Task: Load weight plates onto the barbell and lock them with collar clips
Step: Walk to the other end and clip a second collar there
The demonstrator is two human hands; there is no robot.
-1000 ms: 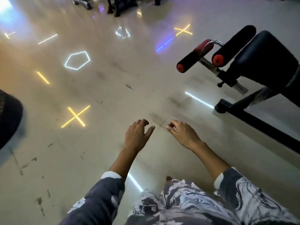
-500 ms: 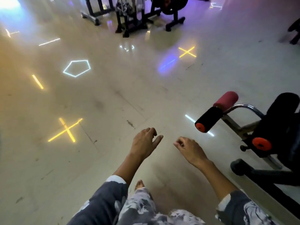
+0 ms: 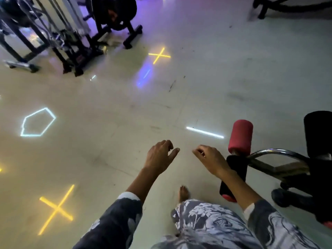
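grip: both hands hold nothing. the left hand (image 3: 160, 156) hangs loosely open, fingers curled down and thumb spread toward the middle; the right hand (image 3: 211, 159) is half closed with the fingertips drawn toward the thumb, nothing visible between them.

step in hand: judged as transit toward the equipment; loading has not begun. no barbell, weight plate or collar clip can be made out in this view. the dark machine frames (image 3: 68, 45) at far left, well apart from the hands, may hold them, but this cannot be told.

scene, left to right: the glossy floor (image 3: 111, 108) carries light reflections; a bare foot (image 3: 183, 192) shows below the hands; the bench (image 3: 316, 169) with a red foam roller (image 3: 240, 136) stands at right, and the right forearm crosses in front of its black roller (image 3: 233, 169).

pose: both forearms reach forward and down in patterned sleeves, palms down, hands near each other but apart.

next move, as judged: locate the barbell and plates, then take a plate in both hands.
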